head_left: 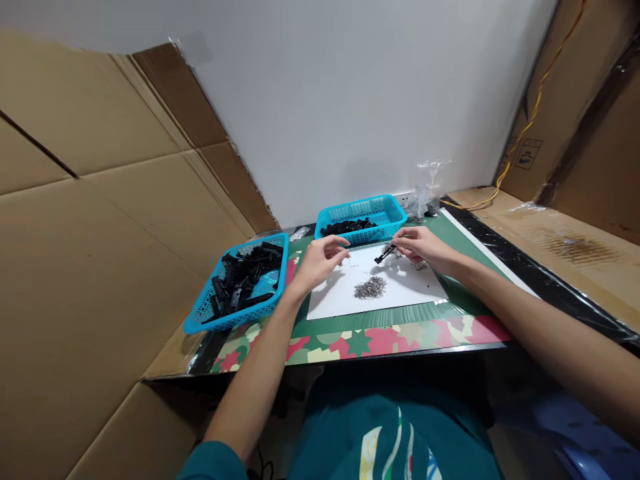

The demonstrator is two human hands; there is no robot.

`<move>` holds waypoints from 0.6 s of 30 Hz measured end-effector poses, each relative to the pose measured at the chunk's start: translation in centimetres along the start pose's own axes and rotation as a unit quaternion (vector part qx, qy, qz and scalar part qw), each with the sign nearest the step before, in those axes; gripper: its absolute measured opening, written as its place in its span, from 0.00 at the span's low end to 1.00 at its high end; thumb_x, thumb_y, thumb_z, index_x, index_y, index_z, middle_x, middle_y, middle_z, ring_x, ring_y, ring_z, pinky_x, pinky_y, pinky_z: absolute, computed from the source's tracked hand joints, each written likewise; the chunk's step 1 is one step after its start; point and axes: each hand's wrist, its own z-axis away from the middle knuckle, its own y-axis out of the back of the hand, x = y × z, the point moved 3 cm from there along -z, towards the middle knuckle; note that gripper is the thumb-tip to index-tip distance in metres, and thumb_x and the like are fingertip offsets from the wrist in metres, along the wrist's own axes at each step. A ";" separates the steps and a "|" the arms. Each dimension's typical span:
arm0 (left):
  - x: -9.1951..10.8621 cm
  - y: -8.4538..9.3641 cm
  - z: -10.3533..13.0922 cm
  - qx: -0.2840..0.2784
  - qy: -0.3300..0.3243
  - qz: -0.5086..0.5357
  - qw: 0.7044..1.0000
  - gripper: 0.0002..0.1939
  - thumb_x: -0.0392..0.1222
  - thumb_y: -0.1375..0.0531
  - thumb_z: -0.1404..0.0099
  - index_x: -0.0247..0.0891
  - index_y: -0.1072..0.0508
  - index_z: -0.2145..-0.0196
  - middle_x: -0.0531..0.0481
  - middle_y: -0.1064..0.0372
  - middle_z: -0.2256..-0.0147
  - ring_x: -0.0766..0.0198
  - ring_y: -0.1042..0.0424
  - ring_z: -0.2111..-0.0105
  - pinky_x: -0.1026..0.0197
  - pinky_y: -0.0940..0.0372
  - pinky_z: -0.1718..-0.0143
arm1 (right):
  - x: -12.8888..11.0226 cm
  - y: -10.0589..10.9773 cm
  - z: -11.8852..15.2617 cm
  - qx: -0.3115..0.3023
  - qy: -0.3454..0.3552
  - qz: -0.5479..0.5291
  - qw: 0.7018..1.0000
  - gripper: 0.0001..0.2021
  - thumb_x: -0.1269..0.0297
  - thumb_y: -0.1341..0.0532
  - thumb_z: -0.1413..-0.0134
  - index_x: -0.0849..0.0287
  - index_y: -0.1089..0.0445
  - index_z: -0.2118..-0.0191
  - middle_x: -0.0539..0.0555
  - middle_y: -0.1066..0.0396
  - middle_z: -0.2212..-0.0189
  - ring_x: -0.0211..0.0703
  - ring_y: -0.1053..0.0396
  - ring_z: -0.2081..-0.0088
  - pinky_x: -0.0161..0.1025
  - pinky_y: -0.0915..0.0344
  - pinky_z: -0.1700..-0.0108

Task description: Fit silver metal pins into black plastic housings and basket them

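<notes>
My right hand (417, 247) pinches a slim black plastic part (384, 254) above a white sheet (330, 303), with the part's free end pointing left and down. A thin light-coloured sliver also sticks out at those fingertips, too small to name. My left hand (323, 260) hovers over the sheet's left side, fingers curved and apart, with nothing seen in them. Between and below the hands lies a pile of small metal pieces (371, 288). More such pieces are partly hidden behind my right hand.
A blue basket (203, 319) of black plastic parts stands at the left. Behind the sheet is another blue basket (390, 208), partly filled with black parts. Clear plastic bags (425, 200) sit at the back right. Cardboard walls (100, 233) flank the table, and a yellow cord (537, 100) hangs right.
</notes>
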 end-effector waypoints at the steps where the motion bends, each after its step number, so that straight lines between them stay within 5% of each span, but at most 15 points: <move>1: 0.0 -0.3 0.0 0.004 -0.005 0.012 1.000 0.11 0.44 0.32 0.34 0.36 0.19 0.57 0.43 0.18 0.66 0.62 0.22 0.70 0.60 0.27 0.68 | 0.0 0.0 0.0 -0.002 0.003 0.000 1.000 0.21 0.49 0.24 0.52 0.57 0.31 0.68 0.46 0.40 0.79 0.32 0.51 0.78 0.37 0.59 0.75; 10: -0.6 -2.6 -0.1 0.009 -0.017 0.106 0.994 0.15 0.52 0.31 0.35 0.35 0.19 0.63 0.43 0.19 0.65 0.62 0.22 0.70 0.61 0.29 0.70 | -0.3 -0.4 0.3 -0.030 0.028 -0.009 0.999 0.21 0.48 0.25 0.48 0.56 0.32 0.64 0.44 0.43 0.79 0.32 0.54 0.77 0.39 0.62 0.73; 18: -0.8 -4.1 0.5 0.017 0.066 0.197 0.978 0.15 0.49 0.29 0.39 0.34 0.19 0.61 0.43 0.20 0.64 0.65 0.25 0.72 0.61 0.31 0.69 | -0.5 -0.7 0.4 -0.024 0.042 0.004 0.999 0.22 0.46 0.25 0.50 0.55 0.32 0.65 0.45 0.43 0.78 0.33 0.53 0.77 0.39 0.61 0.73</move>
